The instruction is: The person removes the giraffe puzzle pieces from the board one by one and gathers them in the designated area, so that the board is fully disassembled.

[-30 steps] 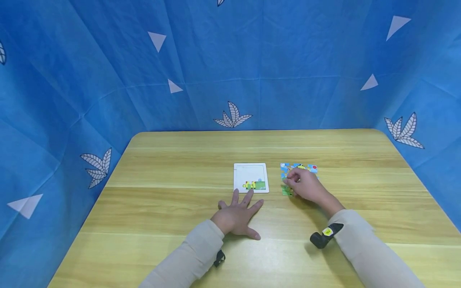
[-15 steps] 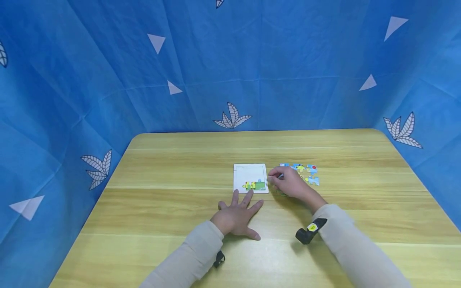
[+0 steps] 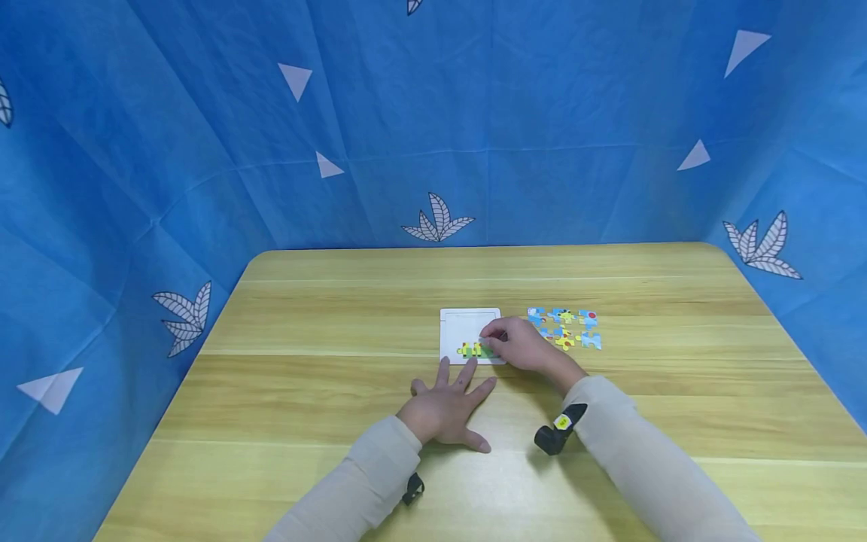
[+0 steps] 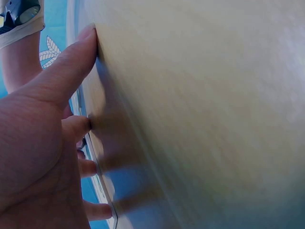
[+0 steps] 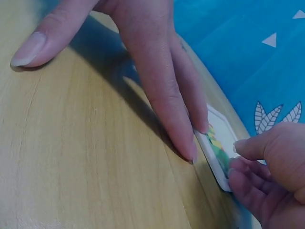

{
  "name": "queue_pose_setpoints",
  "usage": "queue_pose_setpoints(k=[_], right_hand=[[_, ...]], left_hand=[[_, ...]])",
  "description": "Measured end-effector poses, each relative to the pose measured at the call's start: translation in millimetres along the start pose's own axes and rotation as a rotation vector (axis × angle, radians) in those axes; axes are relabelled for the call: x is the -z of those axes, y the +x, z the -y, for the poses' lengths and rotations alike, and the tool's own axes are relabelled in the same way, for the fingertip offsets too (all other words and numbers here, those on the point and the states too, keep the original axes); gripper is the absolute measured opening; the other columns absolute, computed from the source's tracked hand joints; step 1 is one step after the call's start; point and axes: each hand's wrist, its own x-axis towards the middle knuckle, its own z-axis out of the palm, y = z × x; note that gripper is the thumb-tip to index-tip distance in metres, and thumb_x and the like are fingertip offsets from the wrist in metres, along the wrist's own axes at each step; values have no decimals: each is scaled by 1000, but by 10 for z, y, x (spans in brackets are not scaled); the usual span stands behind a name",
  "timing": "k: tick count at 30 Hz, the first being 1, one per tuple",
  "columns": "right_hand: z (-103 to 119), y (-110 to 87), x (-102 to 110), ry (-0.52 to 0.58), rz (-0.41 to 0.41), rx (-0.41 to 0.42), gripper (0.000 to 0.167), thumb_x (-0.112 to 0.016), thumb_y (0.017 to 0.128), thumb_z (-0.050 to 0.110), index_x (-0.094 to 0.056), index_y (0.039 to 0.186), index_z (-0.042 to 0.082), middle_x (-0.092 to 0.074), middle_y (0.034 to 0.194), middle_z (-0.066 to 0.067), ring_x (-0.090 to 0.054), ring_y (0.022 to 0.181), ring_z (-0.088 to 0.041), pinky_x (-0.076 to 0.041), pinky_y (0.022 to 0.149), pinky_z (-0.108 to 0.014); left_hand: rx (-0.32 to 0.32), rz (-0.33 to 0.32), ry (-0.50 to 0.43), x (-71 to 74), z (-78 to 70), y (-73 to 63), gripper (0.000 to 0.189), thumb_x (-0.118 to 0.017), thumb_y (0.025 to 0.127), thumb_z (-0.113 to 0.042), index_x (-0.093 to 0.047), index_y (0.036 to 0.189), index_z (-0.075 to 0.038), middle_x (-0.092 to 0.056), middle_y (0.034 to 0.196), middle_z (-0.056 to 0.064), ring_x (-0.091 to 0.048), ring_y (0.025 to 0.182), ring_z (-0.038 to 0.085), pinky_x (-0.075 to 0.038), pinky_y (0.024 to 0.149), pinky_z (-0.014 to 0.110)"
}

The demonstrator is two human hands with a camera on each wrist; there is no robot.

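A white square puzzle tray [image 3: 455, 325] lies on the table, with several joined green and yellow jigsaw pieces [image 3: 469, 349] along its lower edge. My left hand [image 3: 443, 410] rests on the table with fingers spread, two fingertips at the tray's near edge. My right hand [image 3: 524, 345] is over the tray's right side, thumb and forefinger pinching a small puzzle piece [image 3: 483, 341] that is mostly hidden. In the right wrist view, the right fingertips [image 5: 233, 162] are close above the tray's green part [image 5: 220, 155].
Loose blue and yellow puzzle pieces [image 3: 566, 316] lie right of the tray, some partly behind the right hand. The wooden table [image 3: 325, 324] ends against a blue patterned curtain [image 3: 379, 113]. A small black camera [image 3: 552, 439] is strapped at the right wrist.
My right hand has moved left from the loose pieces to above the tray, bringing a puzzle piece. More of the loose pieces now show. The left hand has stayed in place.
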Motion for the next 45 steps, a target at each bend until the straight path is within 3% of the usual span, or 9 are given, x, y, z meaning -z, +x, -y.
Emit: queue_pose_setpoints(k=[10,45], right_hand=[[-17,55,-46,-70,36,23,14,-58,92,8,-70,99,7,-66,90,-3,-58,83,-15,-48,77,-34],[33,45,-80,4,23,65,6,-57,91,7,-61,94,6,-62,85,-4,-56,80,-16,-48,76,-35]], left_hand=[[0,4,-5,22,-8,-21,96,-58,72,-74,-13,150,-41,2,160,-1,-3,143,43,-27,92,72],[7,16,-4,30,-18,-16,95,-58,72,-73,-14,150,-41,4,160,-2,-3,143,43,-29,91,71]])
